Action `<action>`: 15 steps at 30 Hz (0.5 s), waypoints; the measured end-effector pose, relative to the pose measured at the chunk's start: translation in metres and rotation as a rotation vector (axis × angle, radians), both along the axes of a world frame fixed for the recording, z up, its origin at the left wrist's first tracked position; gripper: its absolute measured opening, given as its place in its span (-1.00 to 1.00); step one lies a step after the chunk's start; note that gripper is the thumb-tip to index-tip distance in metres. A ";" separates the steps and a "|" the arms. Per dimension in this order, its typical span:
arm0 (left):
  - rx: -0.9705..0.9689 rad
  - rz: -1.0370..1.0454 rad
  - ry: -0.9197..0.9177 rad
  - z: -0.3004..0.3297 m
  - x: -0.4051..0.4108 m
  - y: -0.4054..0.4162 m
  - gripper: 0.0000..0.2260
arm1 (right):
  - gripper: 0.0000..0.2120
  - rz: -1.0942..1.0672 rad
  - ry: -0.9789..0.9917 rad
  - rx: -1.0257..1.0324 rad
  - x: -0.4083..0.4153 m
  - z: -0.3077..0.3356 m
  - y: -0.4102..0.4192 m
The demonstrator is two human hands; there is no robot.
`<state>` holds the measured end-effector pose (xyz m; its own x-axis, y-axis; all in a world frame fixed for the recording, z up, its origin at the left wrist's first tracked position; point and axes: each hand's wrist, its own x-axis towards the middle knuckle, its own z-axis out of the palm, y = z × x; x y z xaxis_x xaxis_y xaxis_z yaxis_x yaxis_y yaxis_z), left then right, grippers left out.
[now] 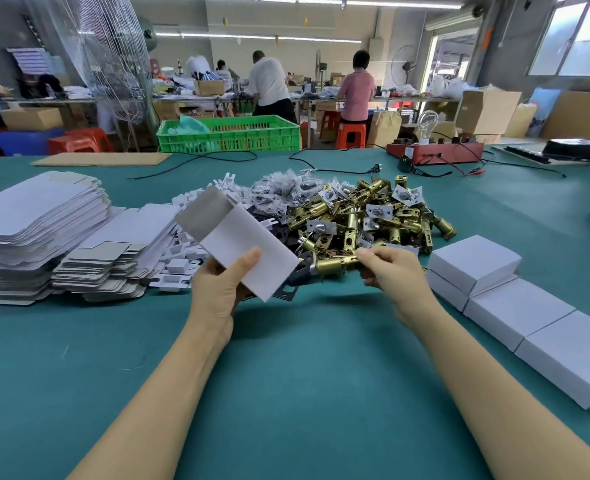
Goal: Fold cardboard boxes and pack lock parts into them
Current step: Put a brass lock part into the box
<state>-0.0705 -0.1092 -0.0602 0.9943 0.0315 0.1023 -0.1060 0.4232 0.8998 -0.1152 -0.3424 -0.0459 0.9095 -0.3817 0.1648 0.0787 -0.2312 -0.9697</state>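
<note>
My left hand [221,285] grips a white cardboard box [245,244], held tilted above the green table with its open grey-lined end pointing up and left. My right hand [392,271] pinches a brass lock latch [336,264] at the near edge of a heap of brass latches [373,216]. The latch lies level, just right of the box's lower end. Small plastic bags of parts [279,190] lie behind the box. Dark metal plates [291,289] peek out under the box.
Stacks of flat white box blanks [40,220] fill the left. A row of closed white boxes [515,306] runs along the right. Cables [189,164], a red tester with a bulb [435,152] and a green crate [231,133] stand behind. People work at far benches.
</note>
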 end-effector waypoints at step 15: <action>0.718 -0.142 -0.317 -0.010 -0.025 -0.028 -0.68 | -0.75 0.268 -0.078 1.398 -0.005 0.011 -0.007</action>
